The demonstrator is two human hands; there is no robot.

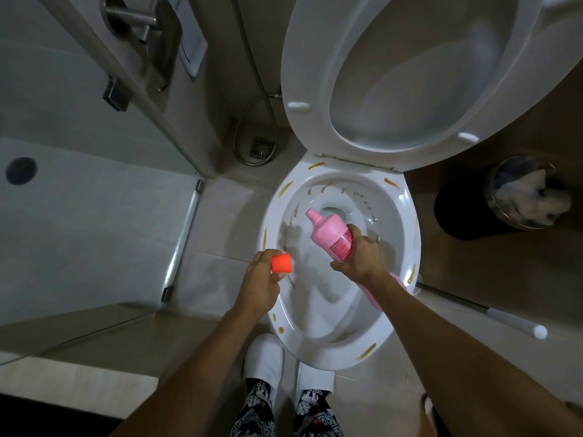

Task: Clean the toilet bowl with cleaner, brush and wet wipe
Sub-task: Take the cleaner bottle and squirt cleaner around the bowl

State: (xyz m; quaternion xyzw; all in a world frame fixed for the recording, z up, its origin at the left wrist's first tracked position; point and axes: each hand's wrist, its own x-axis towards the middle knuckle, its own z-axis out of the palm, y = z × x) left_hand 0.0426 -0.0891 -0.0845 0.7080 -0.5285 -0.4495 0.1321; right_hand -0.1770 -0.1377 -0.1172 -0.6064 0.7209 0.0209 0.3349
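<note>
The white toilet bowl point(407, 216) stands open below me, its seat and lid point(309, 58) raised. Brownish-yellow smears dot the rim and inner wall. My right hand point(362, 253) grips a pink cleaner bottle point(331, 234), tilted with its uncapped nozzle pointing down into the bowl near the water. My left hand point(262, 282) holds the bottle's orange cap point(281, 262) over the bowl's left rim. A pink object point(375, 298) lies on the rim under my right forearm, mostly hidden. A white brush handle point(492, 313) sticks out to the right of the bowl.
A dark waste bin point(504, 197) with crumpled white paper stands to the right. A glass shower partition point(176, 241) runs along the left. A hose and floor drain point(262, 146) lie behind the bowl. My white slippers point(265, 357) stand at the bowl's front.
</note>
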